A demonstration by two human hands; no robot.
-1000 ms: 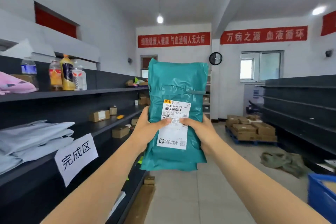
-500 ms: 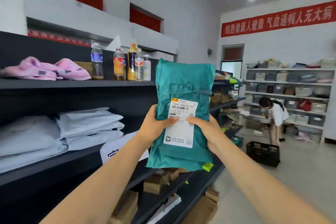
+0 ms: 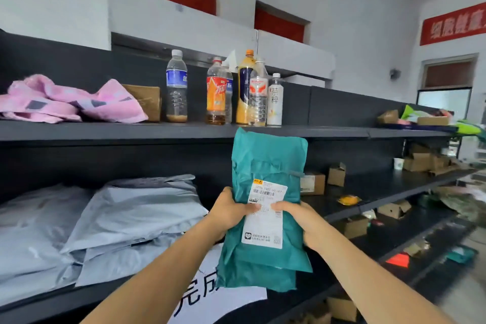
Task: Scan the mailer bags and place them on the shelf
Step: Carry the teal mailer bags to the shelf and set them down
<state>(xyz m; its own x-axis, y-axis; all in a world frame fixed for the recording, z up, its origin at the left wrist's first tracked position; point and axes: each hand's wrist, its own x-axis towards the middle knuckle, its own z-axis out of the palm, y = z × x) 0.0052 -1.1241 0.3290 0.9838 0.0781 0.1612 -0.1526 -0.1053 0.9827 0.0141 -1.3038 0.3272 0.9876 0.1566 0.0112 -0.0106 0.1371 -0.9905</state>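
A teal mailer bag (image 3: 268, 166) with a white shipping label (image 3: 265, 218) stands upright in front of me, with at least one more teal bag behind it. My left hand (image 3: 231, 212) grips its left edge and my right hand (image 3: 302, 221) grips its right edge, both thumbs pressed on the label. Behind the bags runs a dark shelf unit (image 3: 131, 130). Its middle shelf holds a pile of grey mailer bags (image 3: 126, 213) to the left of my hands.
The top shelf carries a pink cloth (image 3: 65, 100), a brown box (image 3: 147, 100) and several drink bottles (image 3: 244, 89). A white paper sign (image 3: 218, 300) hangs on the shelf edge below my arms. Small cardboard boxes (image 3: 336, 175) lie on the shelves to the right.
My view has swung left, from the aisle to facing the shelf. The teal bags, held in both hands, now sit lower and closer to the middle shelf beside the grey pile.
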